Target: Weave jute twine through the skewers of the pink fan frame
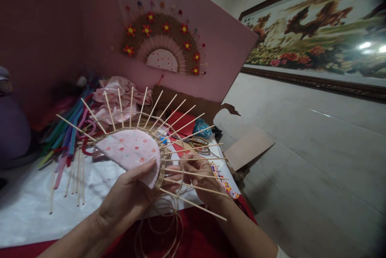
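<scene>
My left hand [129, 195] holds a half-round piece covered in pale pink dotted cloth [129, 147], its thumb on the cloth near the lower right edge and its fingers behind. Braided twine [163, 165] runs along the curved edge. Many thin wooden sticks [194, 173] fan outward from that edge. At the right-hand sticks, my right hand [199, 173] pinches the thin twine, which crosses the sticks in an arc. Loose loops of twine [159, 230] hang below, between my forearms.
Behind stands a pink board with a similar flowered half-round craft [164, 23]. Pink cloth [116, 93], colourful pipe cleaners [72, 125] and loose sticks [78, 177] lie left. Scissors [199, 143], red paper [182, 123] and blue yarn [203, 128] lie behind the piece.
</scene>
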{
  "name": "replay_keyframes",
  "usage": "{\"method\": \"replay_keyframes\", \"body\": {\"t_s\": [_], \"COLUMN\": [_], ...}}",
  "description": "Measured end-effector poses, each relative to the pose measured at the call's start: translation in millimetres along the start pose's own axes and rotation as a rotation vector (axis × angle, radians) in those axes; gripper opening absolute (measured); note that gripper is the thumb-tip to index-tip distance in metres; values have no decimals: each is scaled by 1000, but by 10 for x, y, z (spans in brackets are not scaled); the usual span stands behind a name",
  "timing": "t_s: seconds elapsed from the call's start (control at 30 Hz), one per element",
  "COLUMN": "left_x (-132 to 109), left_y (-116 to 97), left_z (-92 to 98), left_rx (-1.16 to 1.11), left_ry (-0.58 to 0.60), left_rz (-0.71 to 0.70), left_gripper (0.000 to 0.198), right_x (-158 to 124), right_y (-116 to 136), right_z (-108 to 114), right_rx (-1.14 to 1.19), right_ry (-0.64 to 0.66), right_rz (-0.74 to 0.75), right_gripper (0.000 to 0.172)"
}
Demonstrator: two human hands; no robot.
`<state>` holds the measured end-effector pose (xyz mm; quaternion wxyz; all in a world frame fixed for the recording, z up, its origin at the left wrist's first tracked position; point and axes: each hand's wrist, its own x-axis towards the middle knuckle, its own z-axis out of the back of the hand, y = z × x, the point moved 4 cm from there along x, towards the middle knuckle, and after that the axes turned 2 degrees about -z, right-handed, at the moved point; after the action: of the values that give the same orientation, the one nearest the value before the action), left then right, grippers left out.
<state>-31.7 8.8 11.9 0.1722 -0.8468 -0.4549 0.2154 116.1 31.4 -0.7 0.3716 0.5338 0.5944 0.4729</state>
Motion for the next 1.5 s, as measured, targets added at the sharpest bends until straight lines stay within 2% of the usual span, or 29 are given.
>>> {"method": "replay_keyframes", "body": {"t_s": [0.1,0.23,0.37,0.6,0.8,0.97,1.27,1.5], "left_x": [-10,-7,49,73,65,60,22,29], "left_y": [-1,11,30,74,53,68,19,43], "left_z": [-13,-9,75,128,104,79,6,17], "left_rx": [9,65,83,86,61,25,85,131], "left_ry": [14,109,111,149,173,178,213,253], "left_rz": [33,80,68,150,99,141,77,60], "left_gripper": [27,31,34,42,38,35,30,36], "right_x": [-6,-9,-19,-27,-14,-14,-21,-21], "right_y": [2,2,16,2,-42,-46,-36,-41], "right_z": [7,21,27,33,73,74,62,59], "right_rx": [-23,-29,-39,-4,12,-3,66,87], "right_ry": [-18,-16,-23,-21,-52,-68,-103,-116], "right_rz": [5,11,36,28,26,22,22,-6], "right_gripper": [25,23,22,19,20,21,20,24]}}
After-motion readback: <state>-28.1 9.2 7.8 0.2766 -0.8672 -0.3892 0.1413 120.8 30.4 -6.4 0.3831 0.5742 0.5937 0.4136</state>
